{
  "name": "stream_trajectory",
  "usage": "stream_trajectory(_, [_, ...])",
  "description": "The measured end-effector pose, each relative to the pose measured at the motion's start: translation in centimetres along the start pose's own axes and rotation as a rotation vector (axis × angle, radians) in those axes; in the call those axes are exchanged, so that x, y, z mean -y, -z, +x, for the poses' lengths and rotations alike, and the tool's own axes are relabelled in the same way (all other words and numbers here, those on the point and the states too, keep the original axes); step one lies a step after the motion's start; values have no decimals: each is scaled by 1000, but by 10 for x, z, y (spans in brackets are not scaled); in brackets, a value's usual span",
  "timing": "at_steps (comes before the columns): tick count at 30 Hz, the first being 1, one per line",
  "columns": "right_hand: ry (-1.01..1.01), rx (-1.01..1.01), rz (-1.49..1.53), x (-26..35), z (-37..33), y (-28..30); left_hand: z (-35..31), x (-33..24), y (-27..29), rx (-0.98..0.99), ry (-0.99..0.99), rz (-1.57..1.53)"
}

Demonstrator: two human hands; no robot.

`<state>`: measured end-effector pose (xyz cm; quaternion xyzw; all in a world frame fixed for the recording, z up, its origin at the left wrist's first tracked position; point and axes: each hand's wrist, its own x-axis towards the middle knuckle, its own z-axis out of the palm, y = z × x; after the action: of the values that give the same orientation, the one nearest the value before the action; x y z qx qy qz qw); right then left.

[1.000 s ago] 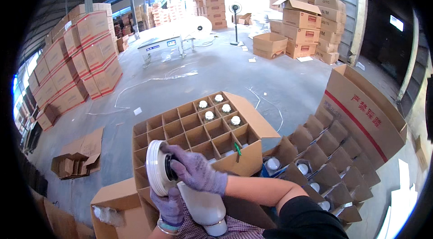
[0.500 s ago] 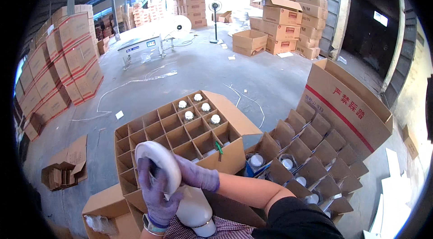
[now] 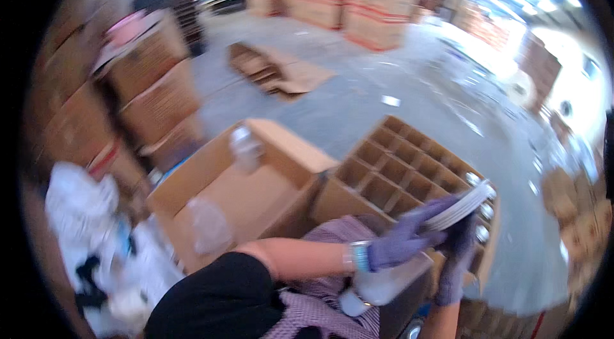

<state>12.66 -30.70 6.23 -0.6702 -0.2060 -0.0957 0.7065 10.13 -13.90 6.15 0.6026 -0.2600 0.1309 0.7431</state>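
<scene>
My left hand (image 3: 403, 236) and my right hand (image 3: 457, 262), both in purple-grey gloves, hold a thick white ring-shaped disc (image 3: 460, 208) between them. It is tilted almost edge-on, and motion blur hides its detail. The left fingers press along its near side; the right hand is behind and under it. Below them, a pale white bottle (image 3: 390, 281) rests on my lap with its cap end towards me. Just beyond the hands stands a divided carton (image 3: 390, 166) with several silver-white caps (image 3: 483, 233) in its right-hand cells.
An open carton (image 3: 256, 208) at left holds a clear-wrapped item (image 3: 246, 147) and a plastic bag (image 3: 211, 224). Stacked boxes (image 3: 153, 77) and white plastic bags (image 3: 83, 211) line the left side. Flattened cardboard (image 3: 294, 73) lies on the floor beyond.
The view has swung to the left, bringing the open carton and bags into sight. The white disc has turned from nearly face-on to nearly edge-on, still between both hands.
</scene>
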Motion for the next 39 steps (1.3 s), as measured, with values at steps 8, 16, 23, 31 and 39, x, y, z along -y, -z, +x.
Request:
stream_trajectory(8, [-38, -107, -261, -43, 22, 53, 2, 3, -3, -37, -362, 367])
stream_trajectory(16, [-485, 179, 32, -167, 21, 168, 15, 48, 62, 553, 32, 539])
stream_trajectory(23, [-443, 65, -13, -87, -45, 21, -12, 142, 73, 447, 37, 254])
stream_trajectory(31, [-373, 106, -289, -68, -52, 21, -32, 121, 57, 247, 117, -49])
stream_trajectory(39, [-450, 31, -172, -69, -69, 5, -54, 70, -24, 116, -262, 985])
